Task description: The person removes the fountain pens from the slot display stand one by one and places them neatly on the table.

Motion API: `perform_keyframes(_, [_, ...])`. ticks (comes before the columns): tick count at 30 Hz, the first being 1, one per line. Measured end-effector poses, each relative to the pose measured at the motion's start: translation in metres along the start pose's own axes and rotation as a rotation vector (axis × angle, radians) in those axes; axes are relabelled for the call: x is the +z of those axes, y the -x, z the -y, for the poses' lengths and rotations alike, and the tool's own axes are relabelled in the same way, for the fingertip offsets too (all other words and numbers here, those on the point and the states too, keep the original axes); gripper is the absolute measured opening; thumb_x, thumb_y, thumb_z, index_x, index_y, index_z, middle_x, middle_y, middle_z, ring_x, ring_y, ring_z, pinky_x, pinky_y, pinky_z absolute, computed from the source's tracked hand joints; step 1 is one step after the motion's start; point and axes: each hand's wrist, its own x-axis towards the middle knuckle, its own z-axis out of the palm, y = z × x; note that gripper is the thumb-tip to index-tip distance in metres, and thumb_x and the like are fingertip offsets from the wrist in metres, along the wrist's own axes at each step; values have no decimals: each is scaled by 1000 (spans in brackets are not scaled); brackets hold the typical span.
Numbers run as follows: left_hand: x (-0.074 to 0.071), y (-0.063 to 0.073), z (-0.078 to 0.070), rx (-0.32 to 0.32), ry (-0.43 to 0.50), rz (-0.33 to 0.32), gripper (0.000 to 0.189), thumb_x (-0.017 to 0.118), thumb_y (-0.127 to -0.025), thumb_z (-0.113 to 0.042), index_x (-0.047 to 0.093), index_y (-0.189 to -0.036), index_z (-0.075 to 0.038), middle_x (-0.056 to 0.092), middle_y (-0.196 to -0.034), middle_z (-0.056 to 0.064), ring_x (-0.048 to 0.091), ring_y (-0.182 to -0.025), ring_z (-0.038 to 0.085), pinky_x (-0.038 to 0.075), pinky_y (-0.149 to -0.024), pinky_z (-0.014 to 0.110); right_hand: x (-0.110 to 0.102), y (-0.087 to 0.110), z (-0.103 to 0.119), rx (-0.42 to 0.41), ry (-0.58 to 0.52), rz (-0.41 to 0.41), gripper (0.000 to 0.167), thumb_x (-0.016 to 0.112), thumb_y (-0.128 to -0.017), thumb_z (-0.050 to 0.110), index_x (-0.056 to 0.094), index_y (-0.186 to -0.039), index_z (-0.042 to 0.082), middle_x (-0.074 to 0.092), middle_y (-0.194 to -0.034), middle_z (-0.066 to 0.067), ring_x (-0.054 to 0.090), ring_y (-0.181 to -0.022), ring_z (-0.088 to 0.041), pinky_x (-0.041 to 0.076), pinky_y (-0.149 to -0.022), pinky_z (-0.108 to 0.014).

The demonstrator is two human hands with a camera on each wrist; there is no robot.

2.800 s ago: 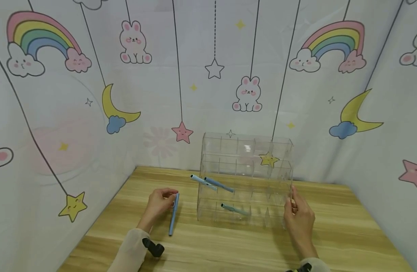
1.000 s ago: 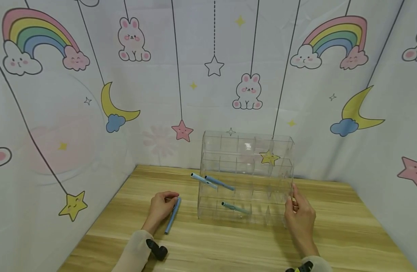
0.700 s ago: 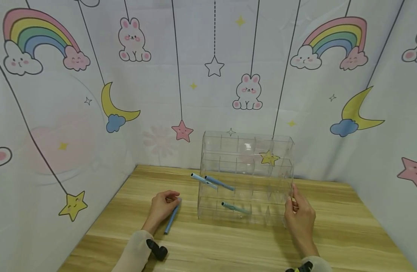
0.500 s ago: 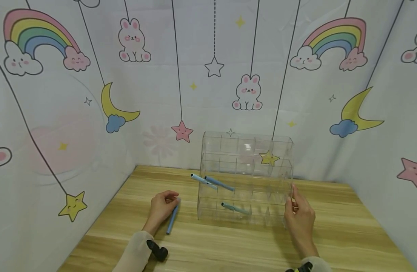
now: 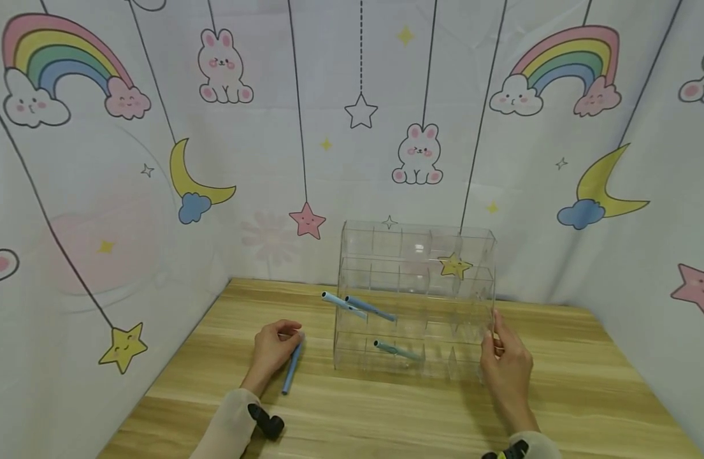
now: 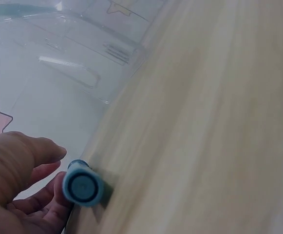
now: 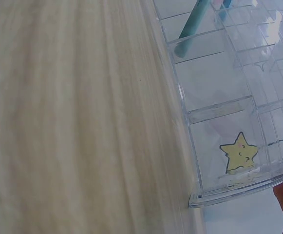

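In the head view my left hand [image 5: 273, 350] is left of a clear organizer rack [image 5: 411, 296]. Its curled fingers and thumb pinch the far end of a blue marker pen [image 5: 292, 370], which slants toward me close over the table. The left wrist view shows this pen [image 6: 83, 187] end-on, with fingertips right at its side. My right hand [image 5: 508, 363] grips the organizer's right side wall, thumb in front; some fingers are hidden behind. A light blue pen [image 5: 343, 305] and a darker blue pen [image 5: 370, 309] rest slanted in a middle tier, a green pen [image 5: 399, 351] in the lowest.
The organizer stands on a wood-grain table [image 5: 386, 421], its tiers split into small compartments by thin clear dividers. Behind and at both sides hangs a white curtain [image 5: 271, 146] printed with rainbows, rabbits, moons and stars. A black wrist mount [image 5: 265, 422] sits on the left sleeve.
The blue pen's near end has swung a little left and then slightly back right at my left fingertips. My right hand and the organizer stay in place.
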Motion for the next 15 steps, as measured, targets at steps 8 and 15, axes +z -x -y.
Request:
perform_keyframes(8, [-2, 1, -4, -8, -5, -12, 18, 80, -94, -13, 81, -111, -8, 82, -104, 12, 78, -87, 22, 58, -73, 26, 0, 0, 0, -5, -8, -1, 53, 69, -91, -11, 66, -143, -1, 78, -109, -29, 45, -88, 37, 44, -68, 4])
perform_keyframes(15, [-2, 2, -23, 36, 61, -34, 17, 80, -96, -15, 82, -112, -9, 82, -110, 12, 74, -91, 19, 55, -77, 19, -1, -1, 1, 11, -10, -1, 52, 69, -91, -12, 66, -142, -2, 77, -111, -30, 45, -89, 37, 44, -68, 5])
